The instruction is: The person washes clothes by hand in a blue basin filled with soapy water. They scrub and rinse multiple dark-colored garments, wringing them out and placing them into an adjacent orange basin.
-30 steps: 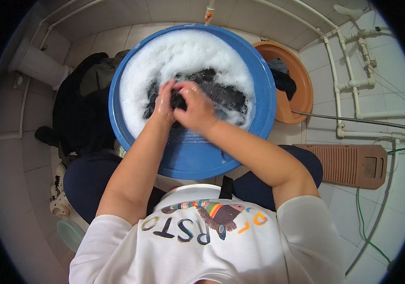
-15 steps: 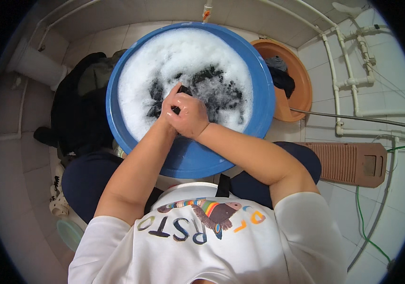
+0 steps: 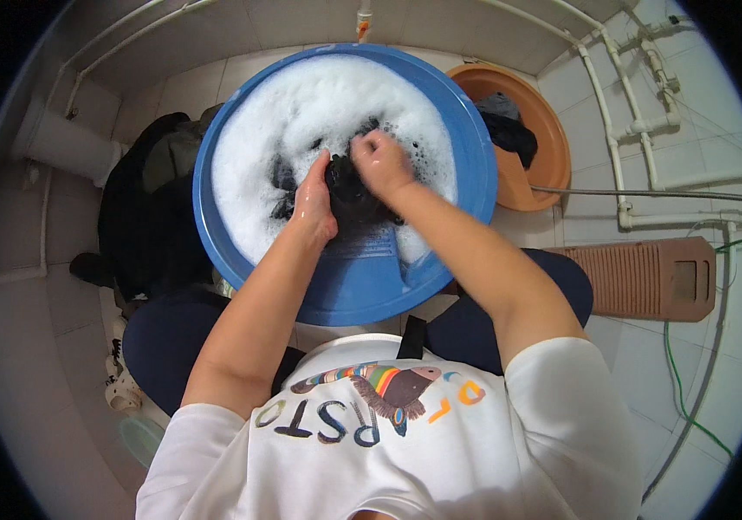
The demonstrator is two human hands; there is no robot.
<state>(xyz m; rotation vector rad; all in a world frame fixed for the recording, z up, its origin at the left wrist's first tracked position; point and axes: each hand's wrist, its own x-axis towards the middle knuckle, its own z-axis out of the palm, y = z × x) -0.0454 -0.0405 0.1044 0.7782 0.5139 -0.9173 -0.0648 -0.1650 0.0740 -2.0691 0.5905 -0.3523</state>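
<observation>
A large blue basin (image 3: 478, 165) stands between my knees, holding white foam (image 3: 275, 104) and dark wet cloth. Black wet cloth (image 3: 349, 195) is bunched between my two hands over a ribbed slope (image 3: 358, 251) moulded into the basin's near side. My left hand (image 3: 314, 199) grips the cloth's left side, thumb pointing up; its other fingers are mostly hidden. Curled and slightly blurred, my right hand (image 3: 381, 163) is closed at the cloth's upper right, close to the foam. More black cloth (image 3: 284, 178) shows through the suds on the left.
Behind the basin at right, an orange basin (image 3: 553, 130) holds dark clothes (image 3: 509, 130). A brown washboard (image 3: 648, 277) lies at the right near pipes (image 3: 618, 173) and a green hose (image 3: 678, 390). Black clothing (image 3: 141, 217) is heaped at the left.
My hands were clasped together over the cloth. They have now parted, the right one moving up and right, exposing the bunched black cloth and more of the ribbed slope.
</observation>
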